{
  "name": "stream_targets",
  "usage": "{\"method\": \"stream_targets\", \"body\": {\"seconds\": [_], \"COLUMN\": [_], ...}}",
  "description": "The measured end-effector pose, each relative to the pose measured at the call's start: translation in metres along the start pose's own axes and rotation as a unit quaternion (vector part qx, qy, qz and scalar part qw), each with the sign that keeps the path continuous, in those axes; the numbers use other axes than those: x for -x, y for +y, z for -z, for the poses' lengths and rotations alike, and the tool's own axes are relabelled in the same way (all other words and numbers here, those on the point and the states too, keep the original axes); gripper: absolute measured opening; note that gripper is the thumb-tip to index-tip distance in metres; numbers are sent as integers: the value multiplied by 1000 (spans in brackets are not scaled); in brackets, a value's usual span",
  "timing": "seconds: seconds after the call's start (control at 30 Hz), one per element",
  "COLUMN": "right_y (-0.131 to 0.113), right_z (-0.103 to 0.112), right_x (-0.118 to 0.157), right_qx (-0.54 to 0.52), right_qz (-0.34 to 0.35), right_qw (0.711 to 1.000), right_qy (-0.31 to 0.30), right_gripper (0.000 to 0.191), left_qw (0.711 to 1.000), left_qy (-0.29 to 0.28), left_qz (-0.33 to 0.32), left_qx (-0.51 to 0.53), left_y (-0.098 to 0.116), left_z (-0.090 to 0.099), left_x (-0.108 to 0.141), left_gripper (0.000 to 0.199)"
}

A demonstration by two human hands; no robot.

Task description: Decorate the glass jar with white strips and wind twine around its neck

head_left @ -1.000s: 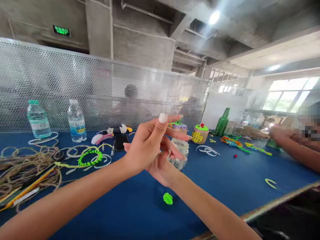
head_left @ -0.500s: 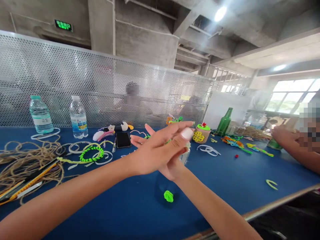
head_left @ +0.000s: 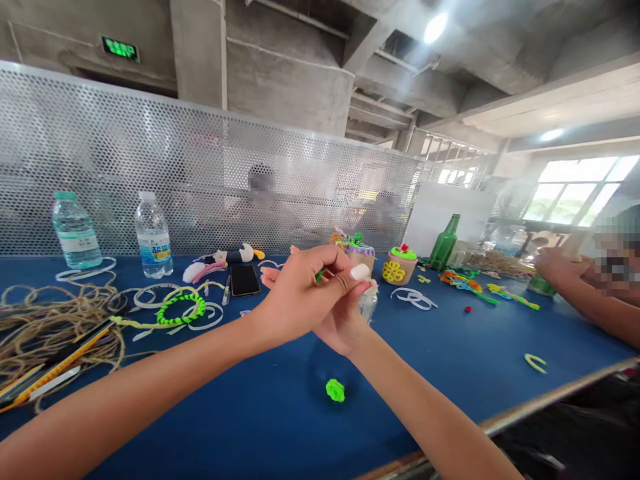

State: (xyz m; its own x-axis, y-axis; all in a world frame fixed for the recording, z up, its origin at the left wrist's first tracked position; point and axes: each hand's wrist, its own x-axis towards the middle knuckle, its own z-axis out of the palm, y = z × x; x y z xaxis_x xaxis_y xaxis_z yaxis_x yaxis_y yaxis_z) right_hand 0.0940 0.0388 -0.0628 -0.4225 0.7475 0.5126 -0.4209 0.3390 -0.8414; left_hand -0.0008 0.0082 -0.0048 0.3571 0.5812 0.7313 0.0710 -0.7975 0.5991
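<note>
My left hand (head_left: 293, 297) lies over my right, its fingers curled and its thumb pressed against the bent index finger. Whatever it pinches is hidden; a bit of green shows beside the fingers, and I cannot tell whether it is held. Beneath it, my right hand (head_left: 343, 327) is turned palm up, with outstretched fingertips showing past the left hand and its thumb near the left thumb. A small bright green fuzzy ball (head_left: 335, 391) rests on the blue table (head_left: 260, 413) below both hands. Just behind them stands a clear glass jar (head_left: 369, 305), partly covered.
Twine (head_left: 60, 313) and a yellow cutter (head_left: 65, 360) lie left, near a green wrapped ring (head_left: 181, 309). Two water bottles (head_left: 154, 240), a phone (head_left: 245, 280), a decorated pot (head_left: 400, 267) and a green bottle (head_left: 445, 243) stand or lie behind. Another person's arm (head_left: 590, 287) is at right.
My left hand's fingers have gone from stretched flat across the right palm to curled, with thumb and index together. The view has shifted slightly; the green ball stays on the table.
</note>
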Motion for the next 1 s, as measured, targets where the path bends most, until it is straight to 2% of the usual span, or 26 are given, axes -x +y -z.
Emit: {"method": "stream_targets", "body": {"seconds": [0.1,0.2,0.23,0.3,0.4,0.47,0.53,0.7,0.87,1.0], "right_y": [-4,-1,1,3,2,-3,-8,-13,-12,-13], "right_z": [-1,-2,-3,-6,-10,-11,-9,1,6,8], "right_x": [-1,-1,0,1,3,3,2,-3,-6,-7], "right_qx": [-101,-100,-99,-103,-115,-127,-143,-156,-166,-153], "right_qz": [-24,-39,-41,-49,-42,-36,-32,-22,-15,-3], "right_qw": [993,994,994,993,992,990,988,983,974,973], "right_qy": [-47,-13,3,27,40,43,54,92,152,171], "right_gripper": [72,55,50,44,36,30,25,21,11,9], "left_qw": [998,994,995,996,965,940,929,929,926,937], "left_qy": [34,67,77,83,74,72,69,48,0,-26], "left_qz": [45,67,57,-13,-133,-161,-160,-158,-195,-178], "left_qx": [30,55,41,-42,-214,-291,-326,-330,-323,-301], "left_y": [-5,-15,-18,-26,-39,-45,-50,-58,-66,-72], "left_z": [2,6,8,11,16,17,17,20,32,36], "left_x": [-4,-9,-10,-12,-12,-11,-11,-14,-20,-24], "left_gripper": [30,35,32,23,35,42,46,51,53,55]}}
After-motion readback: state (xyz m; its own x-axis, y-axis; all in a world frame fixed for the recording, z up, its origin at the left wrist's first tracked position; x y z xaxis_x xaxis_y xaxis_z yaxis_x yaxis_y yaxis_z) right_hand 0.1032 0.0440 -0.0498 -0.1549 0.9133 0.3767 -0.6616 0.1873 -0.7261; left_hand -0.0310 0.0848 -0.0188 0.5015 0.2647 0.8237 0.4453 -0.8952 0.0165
